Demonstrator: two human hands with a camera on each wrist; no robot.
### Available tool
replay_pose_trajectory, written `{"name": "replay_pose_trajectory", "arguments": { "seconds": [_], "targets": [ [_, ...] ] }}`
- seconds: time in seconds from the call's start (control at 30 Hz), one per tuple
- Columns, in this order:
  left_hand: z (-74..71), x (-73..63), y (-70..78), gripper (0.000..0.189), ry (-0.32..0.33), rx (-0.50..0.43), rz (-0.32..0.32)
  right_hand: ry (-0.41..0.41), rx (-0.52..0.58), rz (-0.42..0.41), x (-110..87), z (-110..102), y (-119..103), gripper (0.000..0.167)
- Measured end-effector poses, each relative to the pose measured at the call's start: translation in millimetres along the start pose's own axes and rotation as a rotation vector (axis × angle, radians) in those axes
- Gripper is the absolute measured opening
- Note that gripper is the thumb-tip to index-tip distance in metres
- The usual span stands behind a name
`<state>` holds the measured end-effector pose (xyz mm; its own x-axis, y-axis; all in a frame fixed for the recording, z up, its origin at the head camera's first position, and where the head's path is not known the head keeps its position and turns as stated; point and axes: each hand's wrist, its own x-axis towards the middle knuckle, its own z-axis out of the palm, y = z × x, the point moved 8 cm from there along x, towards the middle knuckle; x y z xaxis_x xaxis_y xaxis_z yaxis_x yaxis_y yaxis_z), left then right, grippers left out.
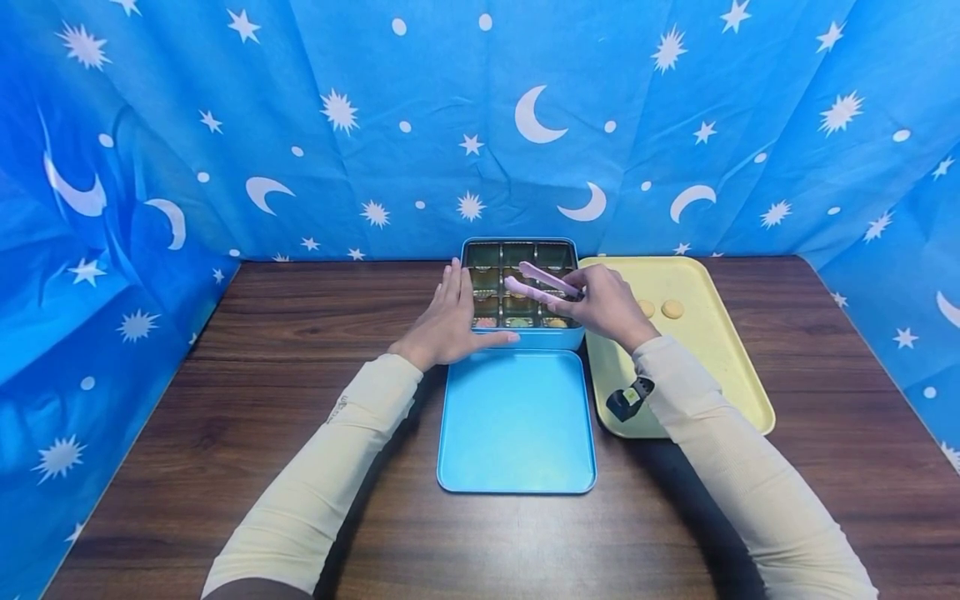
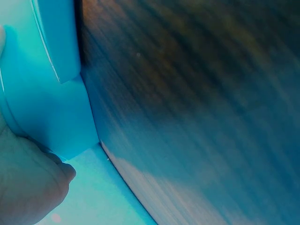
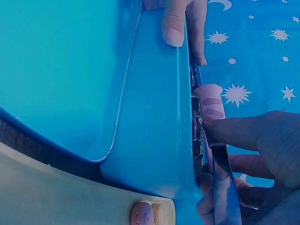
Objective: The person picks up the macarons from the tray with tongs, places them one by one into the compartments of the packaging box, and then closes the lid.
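Observation:
A blue tin (image 1: 525, 338) with a divided insert stands at the back of the table. Small cookies, one pinkish (image 1: 485, 322), one greenish (image 1: 517, 322) and one yellow (image 1: 557, 322), lie in its nearest row; the middle row is partly hidden. My left hand (image 1: 442, 321) rests against the tin's left side, fingers straight and thumb along the front wall. My right hand (image 1: 609, 307) grips pink-tipped tongs (image 1: 551, 279) over the compartments. The tongs' tips stand apart, and I see nothing between them. In the right wrist view, the tongs' metal part (image 3: 225, 187) lies under the right fingers.
A blue lid (image 1: 517, 425) lies directly in front of the tin. To the right is a yellow tray (image 1: 705, 367) with a round cookie (image 1: 672, 309) and another partly behind the right hand. Blue star-patterned cloth (image 1: 450, 125) hangs behind the wooden table (image 1: 300, 333).

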<state>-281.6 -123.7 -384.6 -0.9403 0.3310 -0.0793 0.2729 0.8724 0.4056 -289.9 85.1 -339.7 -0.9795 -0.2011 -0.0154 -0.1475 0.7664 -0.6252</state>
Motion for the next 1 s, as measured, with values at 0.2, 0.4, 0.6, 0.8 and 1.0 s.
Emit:
{"name": "replay_pose_trajectory", "arguments": {
  "seconds": [0.2,0.4,0.6,0.8,1.0],
  "targets": [
    [1.4,1.5,-1.1,0.135,0.001,0.003,-0.004,0.004,0.004,-0.008,-4.5,-7.1,3.2,0.04],
    [1.3,1.9,-0.6,0.136,0.002,0.004,0.0,0.021,0.002,-0.002,-12.9,-21.3,15.0,0.046],
    [1.6,2.2,-1.6,0.137,-0.003,0.002,-0.009,0.068,-0.007,-0.025,-25.4,-40.3,30.7,0.048],
    [2.1,2.3,-2.1,0.138,-0.006,0.01,-0.009,0.107,-0.023,-0.011,-37.6,-54.5,50.4,0.05],
    [1.6,2.1,-1.7,0.138,-0.008,0.01,-0.005,0.097,-0.01,0.016,-49.1,-59.3,68.3,0.049]
  ]
}}
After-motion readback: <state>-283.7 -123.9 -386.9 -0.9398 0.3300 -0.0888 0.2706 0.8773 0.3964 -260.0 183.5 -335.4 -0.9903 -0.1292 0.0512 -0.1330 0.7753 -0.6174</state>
